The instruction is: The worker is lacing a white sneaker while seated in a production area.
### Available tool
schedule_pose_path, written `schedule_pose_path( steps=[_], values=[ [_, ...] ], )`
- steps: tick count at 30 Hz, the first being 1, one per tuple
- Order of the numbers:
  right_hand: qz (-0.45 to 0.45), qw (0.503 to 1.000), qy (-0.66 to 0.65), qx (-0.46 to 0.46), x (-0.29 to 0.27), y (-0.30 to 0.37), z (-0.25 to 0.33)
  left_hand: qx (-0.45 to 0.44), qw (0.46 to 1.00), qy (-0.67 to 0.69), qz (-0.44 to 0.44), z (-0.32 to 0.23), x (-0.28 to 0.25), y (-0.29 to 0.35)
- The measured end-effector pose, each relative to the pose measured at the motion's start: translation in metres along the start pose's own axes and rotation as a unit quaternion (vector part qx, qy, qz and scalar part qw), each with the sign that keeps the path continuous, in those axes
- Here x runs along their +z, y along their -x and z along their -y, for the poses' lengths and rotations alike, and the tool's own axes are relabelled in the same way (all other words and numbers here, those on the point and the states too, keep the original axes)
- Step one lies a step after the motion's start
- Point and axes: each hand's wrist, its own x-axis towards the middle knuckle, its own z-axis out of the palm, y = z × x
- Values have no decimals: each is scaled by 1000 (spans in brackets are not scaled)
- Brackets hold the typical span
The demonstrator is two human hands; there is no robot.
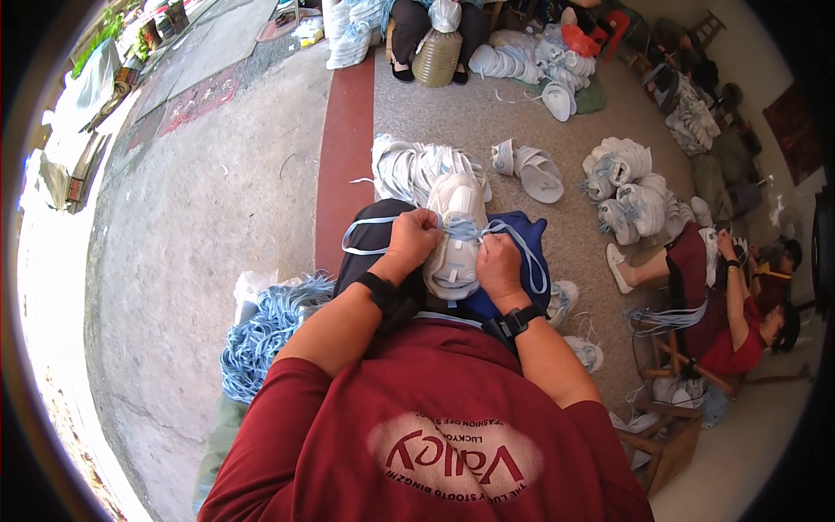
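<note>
A white sneaker point(454, 268) rests on my lap between my hands, its toe pointing away from me. Light blue shoelace point(464, 229) crosses its upper. My left hand point(414, 242) pinches the lace at the shoe's left side, and a loop of lace hangs out to the left. On the other side my right hand point(500, 266) is closed on the lace, with a longer loop curving to the right over a dark blue cloth point(532, 228). Fingertip details are small, but both hands appear pinched.
A heap of light blue laces point(277, 335) lies at my left. Beyond my knees sits a pile of white sneakers point(413, 170), with more shoes point(532, 174) and a stack point(633, 187) to the right. Co-workers point(739, 339) sit at the right; a large ribbed bottle point(437, 59) stands far ahead.
</note>
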Motion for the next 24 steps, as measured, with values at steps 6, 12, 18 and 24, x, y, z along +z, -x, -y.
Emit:
schedule_pose_path(
  steps=[6, 12, 18, 24],
  values=[
    [-36, 999, -19, -6, -11, 0, 13, 81, 947, -301, -72, -10, 3, 6],
    [13, 988, -94, -122, -1, -13, 32, 188, 850, -492, 29, -24, 9, 29],
    [57, 992, -82, -79, 16, -17, 30, 191, 821, -538, 25, -11, 4, 25],
    [73, 989, 33, -124, 22, -25, 36, 109, 880, -461, 21, -16, 2, 17]
  ],
)
